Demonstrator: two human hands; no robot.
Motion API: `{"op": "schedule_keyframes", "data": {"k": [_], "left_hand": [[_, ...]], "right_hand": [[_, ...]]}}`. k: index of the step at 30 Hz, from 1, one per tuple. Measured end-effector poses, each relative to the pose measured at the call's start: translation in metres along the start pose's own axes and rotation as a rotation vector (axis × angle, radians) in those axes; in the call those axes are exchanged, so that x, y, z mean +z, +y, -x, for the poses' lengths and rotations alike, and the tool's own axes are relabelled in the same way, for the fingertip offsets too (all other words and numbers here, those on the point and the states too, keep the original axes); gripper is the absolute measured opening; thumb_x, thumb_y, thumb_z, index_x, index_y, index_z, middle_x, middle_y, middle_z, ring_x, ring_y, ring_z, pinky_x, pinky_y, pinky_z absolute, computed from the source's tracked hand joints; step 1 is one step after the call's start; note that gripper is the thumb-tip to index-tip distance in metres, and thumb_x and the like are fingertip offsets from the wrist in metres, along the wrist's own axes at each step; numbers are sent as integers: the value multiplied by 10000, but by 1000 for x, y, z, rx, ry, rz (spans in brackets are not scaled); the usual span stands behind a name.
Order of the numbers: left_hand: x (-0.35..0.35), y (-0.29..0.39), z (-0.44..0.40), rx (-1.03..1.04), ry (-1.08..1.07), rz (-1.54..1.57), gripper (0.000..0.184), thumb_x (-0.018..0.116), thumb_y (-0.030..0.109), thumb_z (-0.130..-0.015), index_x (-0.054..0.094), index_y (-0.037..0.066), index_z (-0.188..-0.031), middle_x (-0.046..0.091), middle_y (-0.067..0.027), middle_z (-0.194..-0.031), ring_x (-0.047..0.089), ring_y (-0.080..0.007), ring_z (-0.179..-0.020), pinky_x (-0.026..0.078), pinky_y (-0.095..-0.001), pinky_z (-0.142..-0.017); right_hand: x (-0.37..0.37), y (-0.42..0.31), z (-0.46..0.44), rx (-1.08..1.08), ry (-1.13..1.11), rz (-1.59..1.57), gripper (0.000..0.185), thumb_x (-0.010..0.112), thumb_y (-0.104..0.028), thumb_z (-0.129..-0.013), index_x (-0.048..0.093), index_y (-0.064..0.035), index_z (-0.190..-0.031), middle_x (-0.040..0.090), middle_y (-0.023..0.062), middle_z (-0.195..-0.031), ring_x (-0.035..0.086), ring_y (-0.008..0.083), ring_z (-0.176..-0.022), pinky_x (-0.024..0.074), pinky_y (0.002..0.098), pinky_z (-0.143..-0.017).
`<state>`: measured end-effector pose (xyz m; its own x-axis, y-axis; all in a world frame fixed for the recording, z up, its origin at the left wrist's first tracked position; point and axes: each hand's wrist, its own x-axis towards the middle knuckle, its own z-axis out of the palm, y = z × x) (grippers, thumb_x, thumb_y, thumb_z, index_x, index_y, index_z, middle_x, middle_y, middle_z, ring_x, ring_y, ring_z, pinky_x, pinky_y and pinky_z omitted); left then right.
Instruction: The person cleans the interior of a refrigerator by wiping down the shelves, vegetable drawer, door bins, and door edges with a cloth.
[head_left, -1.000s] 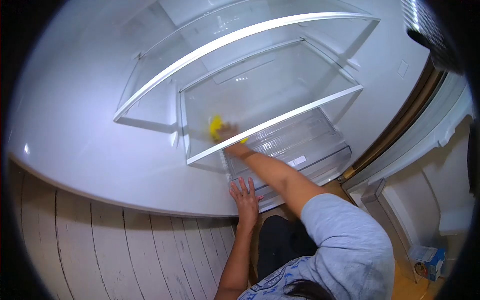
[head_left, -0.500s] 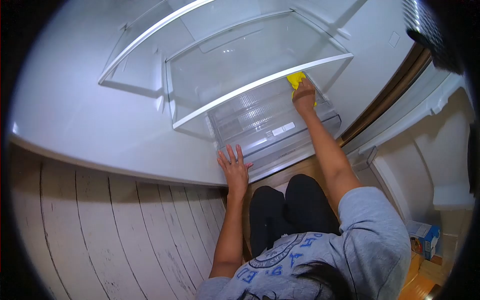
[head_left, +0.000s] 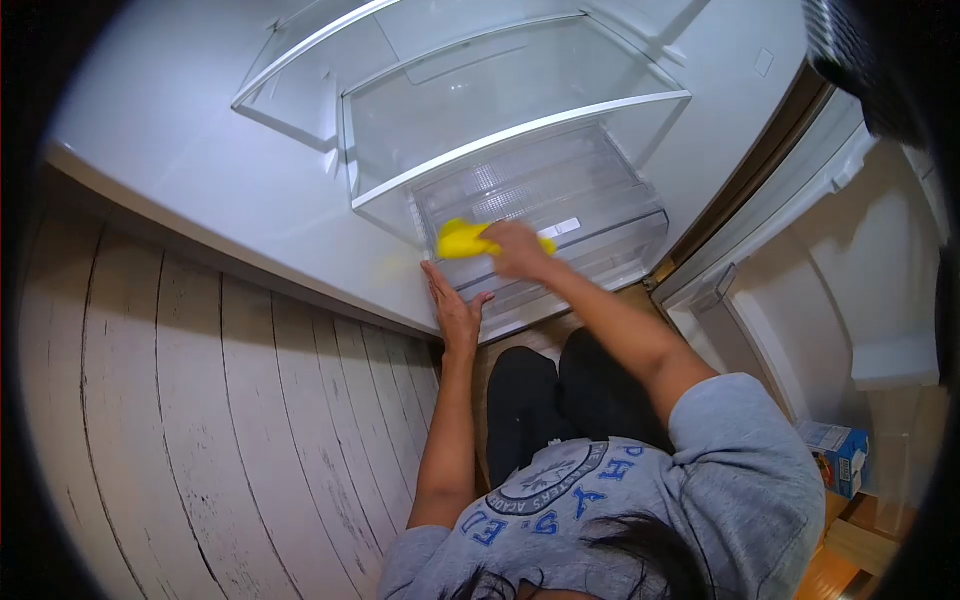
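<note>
My right hand [head_left: 520,250] is closed on a yellow cloth [head_left: 464,240], over the front of the clear drawer [head_left: 610,225] at the bottom of the fridge. My left hand [head_left: 458,315] rests with spread fingers at the drawer's left front corner, by the fridge's side edge. Above the drawer is a glass shelf [head_left: 520,95] with a white front rim, and a second shelf [head_left: 300,55] sits higher up. The cloth partly hides the drawer's left part.
The open fridge door [head_left: 800,260] stands at the right, with a door bin low on it. A blue box [head_left: 845,465] is on the floor at the lower right. White wooden planks [head_left: 250,420] fill the lower left.
My right hand with the yellow cloth has moved from the glass shelf to the drawer's right side, then left across its front. My left hand has stayed near the drawer's left corner.
</note>
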<state>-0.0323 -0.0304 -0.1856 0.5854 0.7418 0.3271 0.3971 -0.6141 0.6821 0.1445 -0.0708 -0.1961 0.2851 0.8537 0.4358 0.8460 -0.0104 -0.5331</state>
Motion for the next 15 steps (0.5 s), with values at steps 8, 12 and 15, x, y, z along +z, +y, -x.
{"op": "schedule_keyframes", "data": {"k": [8,12,15], "left_hand": [[5,4,2,-30,79,25,1147,816,136,-595,14,-34,-1398,194,-297,-1412,233,-408,-1306,234,-379,-1075],[9,0,4,-17,88,41,1145,816,109,-589,20,-19,-1402,181,-286,-1420,235,-404,-1307,238,-379,-1073],[7,-2,3,-41,56,78,1117,799,81,-599,28,-22,-1401,202,-276,-1415,240,-418,-1298,220,-394,-1078]], "right_hand": [[-36,18,4,205,61,215,312,606,-212,-699,608,-44,-962,611,141,-964,546,312,-939,386,422,-850],[45,-52,-25,145,4,-35,366,592,-288,-740,607,-43,-1012,609,158,-987,541,324,-961,388,420,-864],[34,-69,-33,81,-98,29,344,557,-294,-750,617,-72,-1007,610,130,-1007,545,296,-978,403,410,-847]]}}
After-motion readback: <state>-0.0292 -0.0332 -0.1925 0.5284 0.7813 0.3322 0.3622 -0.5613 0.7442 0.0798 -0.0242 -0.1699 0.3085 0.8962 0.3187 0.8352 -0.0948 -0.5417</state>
